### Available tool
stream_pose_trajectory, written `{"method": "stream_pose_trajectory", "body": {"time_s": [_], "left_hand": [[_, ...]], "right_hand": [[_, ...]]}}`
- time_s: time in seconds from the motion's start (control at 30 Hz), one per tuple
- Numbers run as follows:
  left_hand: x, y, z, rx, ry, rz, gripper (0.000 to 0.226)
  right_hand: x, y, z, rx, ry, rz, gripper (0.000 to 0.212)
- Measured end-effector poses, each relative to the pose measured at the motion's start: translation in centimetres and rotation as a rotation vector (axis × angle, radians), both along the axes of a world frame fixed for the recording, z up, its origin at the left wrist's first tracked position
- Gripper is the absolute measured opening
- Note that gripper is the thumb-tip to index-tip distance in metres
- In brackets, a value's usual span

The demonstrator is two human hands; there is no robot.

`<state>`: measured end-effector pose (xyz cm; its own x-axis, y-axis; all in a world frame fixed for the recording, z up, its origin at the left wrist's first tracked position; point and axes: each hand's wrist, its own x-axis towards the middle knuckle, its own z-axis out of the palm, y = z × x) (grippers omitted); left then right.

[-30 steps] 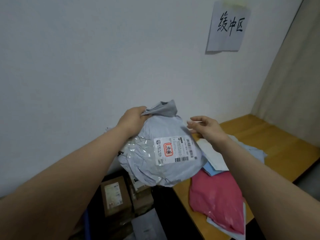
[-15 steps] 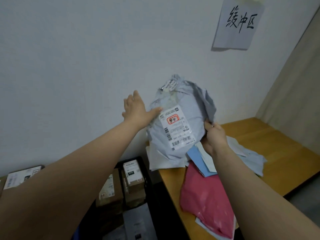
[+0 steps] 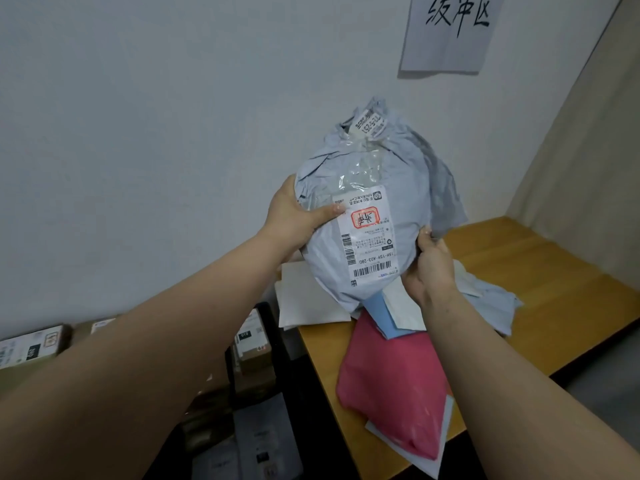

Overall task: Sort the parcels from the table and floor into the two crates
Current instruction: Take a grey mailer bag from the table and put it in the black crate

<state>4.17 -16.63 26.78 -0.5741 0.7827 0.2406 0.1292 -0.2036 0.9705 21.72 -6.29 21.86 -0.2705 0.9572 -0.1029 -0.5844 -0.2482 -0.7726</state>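
Observation:
I hold a bulging grey plastic mailer parcel point(image 3: 374, 209) upright in front of the wall, above the left end of the wooden table point(image 3: 540, 292). Its white shipping label with a red stamp faces me, turned upside down. My left hand point(image 3: 294, 216) grips its left side, thumb across the front by the label. My right hand point(image 3: 429, 265) grips the lower right edge. On the table lie a pink mailer point(image 3: 391, 386), a white envelope point(image 3: 304, 299) and pale blue mailers point(image 3: 491, 299).
A dark crate point(image 3: 273, 341) on the floor left of the table holds brown cardboard boxes point(image 3: 252, 355) and a grey mailer point(image 3: 259, 441). More boxes point(image 3: 31, 344) stand along the wall at the far left. A paper sign point(image 3: 450, 29) hangs on the wall.
The grey parcel has been turned from lying sideways to standing upright with the label inverted. My left hand let go, opened, then took the left side again; my right hand now grips the lower right edge.

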Motion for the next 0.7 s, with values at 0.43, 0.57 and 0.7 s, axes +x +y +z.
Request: {"method": "stream_pose_trajectory", "body": {"time_s": [0.43,0.57,0.7], "left_hand": [[1.8,0.4,-3.1,-0.378,0.234,0.310,0.111],[0.6,-1.7,-2.6,-0.350,0.990,0.248,0.122],[1.0,-1.8,-2.1,-0.522,1.347,-0.018,0.110]], "right_hand": [[0.8,-0.3,-0.7,0.190,-0.457,0.212,0.030],[1.6,0.6,-0.6,0.507,-0.925,0.456,0.020],[1.2,0.0,0.0,0.704,-0.985,0.730,0.021]]}}
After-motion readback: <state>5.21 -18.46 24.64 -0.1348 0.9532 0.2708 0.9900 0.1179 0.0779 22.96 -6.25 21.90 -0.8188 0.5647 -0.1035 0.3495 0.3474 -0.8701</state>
